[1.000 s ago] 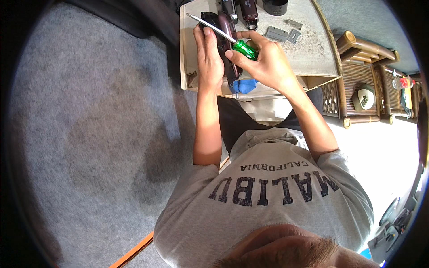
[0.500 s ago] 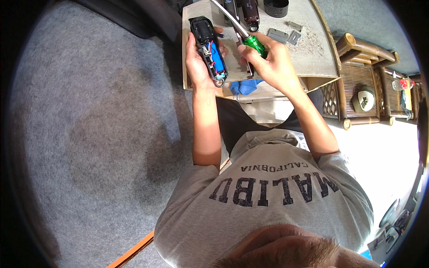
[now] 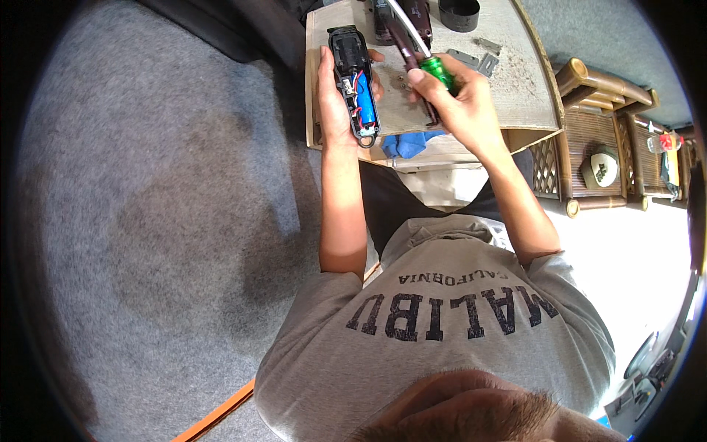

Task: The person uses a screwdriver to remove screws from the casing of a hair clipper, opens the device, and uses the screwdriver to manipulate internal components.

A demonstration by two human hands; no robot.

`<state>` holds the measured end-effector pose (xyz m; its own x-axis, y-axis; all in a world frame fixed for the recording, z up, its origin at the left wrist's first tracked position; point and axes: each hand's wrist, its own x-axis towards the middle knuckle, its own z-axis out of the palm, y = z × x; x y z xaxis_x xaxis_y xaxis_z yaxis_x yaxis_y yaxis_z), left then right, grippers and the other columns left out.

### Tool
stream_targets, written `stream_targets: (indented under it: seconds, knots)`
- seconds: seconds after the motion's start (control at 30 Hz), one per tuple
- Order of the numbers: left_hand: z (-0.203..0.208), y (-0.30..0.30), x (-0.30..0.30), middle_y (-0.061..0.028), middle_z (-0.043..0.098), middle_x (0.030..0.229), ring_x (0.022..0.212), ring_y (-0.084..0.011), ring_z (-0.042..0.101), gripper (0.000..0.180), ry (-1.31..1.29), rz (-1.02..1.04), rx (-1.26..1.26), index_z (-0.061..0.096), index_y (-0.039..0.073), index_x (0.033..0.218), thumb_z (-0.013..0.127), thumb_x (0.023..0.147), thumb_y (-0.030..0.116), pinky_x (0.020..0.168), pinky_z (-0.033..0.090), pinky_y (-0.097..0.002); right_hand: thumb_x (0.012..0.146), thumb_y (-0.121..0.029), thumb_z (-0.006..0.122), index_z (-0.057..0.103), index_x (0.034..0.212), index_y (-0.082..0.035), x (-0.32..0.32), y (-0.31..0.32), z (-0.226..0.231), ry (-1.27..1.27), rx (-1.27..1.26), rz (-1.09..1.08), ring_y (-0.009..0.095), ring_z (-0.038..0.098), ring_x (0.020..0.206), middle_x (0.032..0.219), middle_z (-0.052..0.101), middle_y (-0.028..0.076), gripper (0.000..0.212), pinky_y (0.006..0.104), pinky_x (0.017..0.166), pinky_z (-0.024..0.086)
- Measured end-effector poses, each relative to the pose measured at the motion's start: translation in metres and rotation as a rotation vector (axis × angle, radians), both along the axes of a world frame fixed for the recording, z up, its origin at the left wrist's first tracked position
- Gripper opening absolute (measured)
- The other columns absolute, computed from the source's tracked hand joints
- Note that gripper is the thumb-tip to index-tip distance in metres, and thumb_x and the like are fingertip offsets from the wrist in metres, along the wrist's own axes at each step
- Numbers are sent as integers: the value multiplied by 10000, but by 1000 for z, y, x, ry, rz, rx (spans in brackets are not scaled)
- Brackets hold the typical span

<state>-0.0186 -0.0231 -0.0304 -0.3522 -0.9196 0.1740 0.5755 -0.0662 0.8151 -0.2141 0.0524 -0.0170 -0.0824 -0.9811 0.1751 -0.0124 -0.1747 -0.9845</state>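
Note:
In my left hand (image 3: 336,103) lies an opened hair clipper (image 3: 349,53), its black inside facing up. A blue cylindrical battery (image 3: 364,103) and red wires show in its lower half, with a ring at its bottom end. Closed around a screwdriver's green handle (image 3: 440,74), my right hand (image 3: 465,102) sits to the right of the clipper. The steel shaft slants up and left, apart from the clipper. A long, narrow dark maroon piece (image 3: 409,62) is also held against the screwdriver by the right thumb and fingers; its exact kind is unclear.
On the small table (image 3: 526,103) are flat metal plates (image 3: 487,65), scattered hair clippings and a black round container (image 3: 459,15). Dark clipper casings lie at the far edge. A blue cloth (image 3: 406,144) hangs below the front edge. Bamboo furniture (image 3: 593,125) with a cap stands right.
My right hand has moved slightly right and nearer, carrying the screwdriver and maroon piece. The clipper in my left hand has shifted a little right and stands straighter.

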Motion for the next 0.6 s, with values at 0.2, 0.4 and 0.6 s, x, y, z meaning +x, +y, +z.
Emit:
stream_targets:
  seconds: [0.2,0.4,0.6]
  knots:
    - [5,6,-8,-183,693,1056,634,-157,584,465,-166,150,-11,568,-11,1204,503,1134,444,594,490,-310,938,-397,846,771,1163,-13,-52,7,8,89,-133,-413,75,669,710,815,763,35,451,264,636,522]
    - [10,7,-7,-241,737,1055,588,-149,617,256,-139,145,20,522,53,1130,575,1085,300,545,536,-293,930,-561,774,779,1087,-24,-124,-2,20,765,55,-617,309,799,789,783,767,183,560,414,731,612]
    - [12,9,-10,-235,736,1044,577,-139,608,261,-179,140,-10,511,60,1097,570,1086,315,548,529,-284,934,-574,732,748,1110,-27,-136,-21,7,1058,41,-599,432,780,882,896,777,257,575,534,802,619]
